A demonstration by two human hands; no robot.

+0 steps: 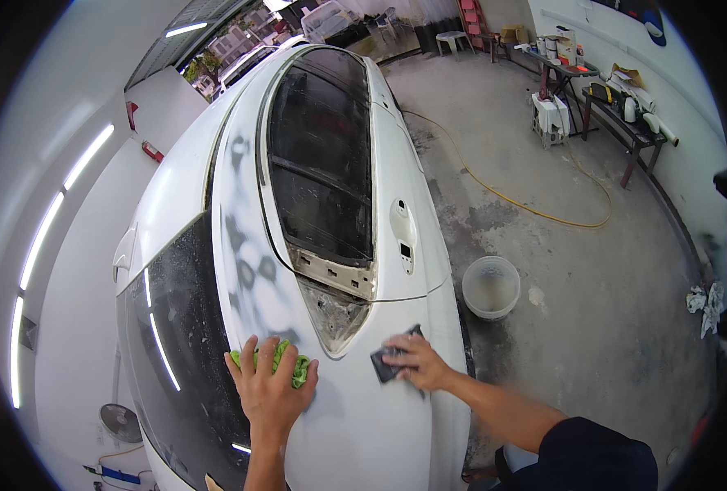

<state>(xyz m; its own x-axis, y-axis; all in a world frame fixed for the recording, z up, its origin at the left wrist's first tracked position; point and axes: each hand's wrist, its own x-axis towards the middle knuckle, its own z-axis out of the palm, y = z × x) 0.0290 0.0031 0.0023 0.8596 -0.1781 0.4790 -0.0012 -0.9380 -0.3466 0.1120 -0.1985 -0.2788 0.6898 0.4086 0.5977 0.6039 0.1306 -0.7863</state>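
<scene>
A white car body (363, 425) with grey sanded patches fills the middle of the view. My left hand (272, 393) presses a crumpled bright green cloth (301, 372) onto the rear panel, beside the dark rear window (187, 335). Farther right, my right hand (419, 362) grips a dark sheet of sandpaper (384, 368) flat against the panel, its fingers slightly blurred. Just ahead of both hands lies the bare, dusty corner (335, 315) behind the side window (322, 155). The door handle recess (402, 233) has no handle fitted.
On the floor right of the car stands a translucent bucket (492, 288) of cloudy water. A yellow hose (535, 210) curves over the concrete. Benches (625, 123) with bottles and cans line the right wall. A fan (120, 423) stands at lower left.
</scene>
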